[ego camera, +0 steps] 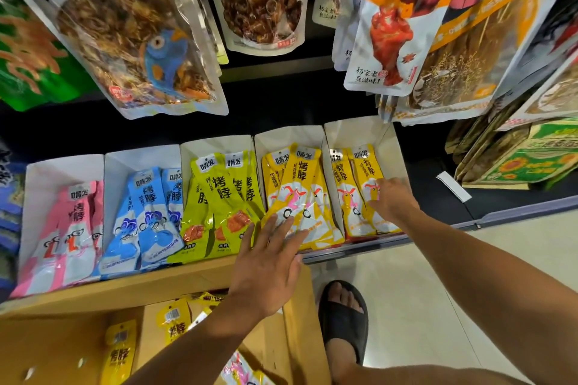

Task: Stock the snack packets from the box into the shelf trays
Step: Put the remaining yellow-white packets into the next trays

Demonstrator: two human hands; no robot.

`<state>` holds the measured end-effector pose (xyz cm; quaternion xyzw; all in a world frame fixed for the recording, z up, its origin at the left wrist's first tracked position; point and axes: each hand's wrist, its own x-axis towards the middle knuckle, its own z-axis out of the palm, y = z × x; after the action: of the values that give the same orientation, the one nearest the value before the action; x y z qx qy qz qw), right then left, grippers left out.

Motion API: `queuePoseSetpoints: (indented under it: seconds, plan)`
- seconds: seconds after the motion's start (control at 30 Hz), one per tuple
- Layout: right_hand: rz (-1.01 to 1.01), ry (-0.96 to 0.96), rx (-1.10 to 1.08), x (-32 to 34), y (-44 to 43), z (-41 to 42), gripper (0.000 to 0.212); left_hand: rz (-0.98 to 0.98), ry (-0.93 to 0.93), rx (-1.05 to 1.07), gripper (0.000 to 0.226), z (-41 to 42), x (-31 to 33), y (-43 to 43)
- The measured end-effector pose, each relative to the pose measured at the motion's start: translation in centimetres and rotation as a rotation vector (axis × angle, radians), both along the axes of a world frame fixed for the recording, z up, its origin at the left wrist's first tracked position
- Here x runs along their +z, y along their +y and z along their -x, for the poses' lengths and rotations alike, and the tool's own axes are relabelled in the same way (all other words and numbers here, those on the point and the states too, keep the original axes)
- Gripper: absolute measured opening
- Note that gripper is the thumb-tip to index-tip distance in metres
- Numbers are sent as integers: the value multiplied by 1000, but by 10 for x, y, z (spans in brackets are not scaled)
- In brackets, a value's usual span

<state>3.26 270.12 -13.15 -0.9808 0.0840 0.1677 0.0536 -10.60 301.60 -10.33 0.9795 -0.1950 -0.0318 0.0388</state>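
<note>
5 white trays [353,131] hold pink, blue, green and yellow snack packets [300,194]; the box [125,291] holds more. The left hand [269,269] lays its fingers [283,230] spread flat on yellow packets; beside them, the right hand [392,197] bends its fingers [373,201] onto others, grip unclear.

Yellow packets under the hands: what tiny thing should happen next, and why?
Probably the left hand should nudge the fanned yellow packets straight in their tray, as they lie crooked and overlapping. The right hand rests on a neater pair. More packets wait in the box.
</note>
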Motion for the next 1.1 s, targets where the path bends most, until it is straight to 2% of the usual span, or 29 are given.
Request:
queuePoseSetpoints:
  seconds: [0.17, 0.27, 0.47, 0.57, 0.63, 0.73, 0.83, 1.1]
  plan:
    - [-86, 20, -33, 14, 4, 7, 60, 14, 2, -10, 49, 1, -3, 2]
    - [-84, 48, -38, 28, 8, 17, 62, 29, 67, -20, 52, 0, -3, 2]
    - [-80, 67, 143, 82, 49, 35, 72, 75, 206, -29, 75, 6, 17, 19]
    - [-104, 29, 254, 117, 80, 51, 67, 22, 208, 17, 79, 20, 36, 40]
    - [-113, 4, 311, 136, 102, 67, 65, 15, 200, 8, 78, 34, 49, 56]
    - [-143, 3, 360, 156, 136, 89, 72, -2, 199, 28, 76, 57, 69, 84]
    - [-155, 0, 417, 171, 170, 112, 72, -35, 168, 59, 65, 84, 85, 114]
    - [-327, -29, 363, 163, 270, 183, 75, 0, 51, 127, 60, 176, 88, 206]
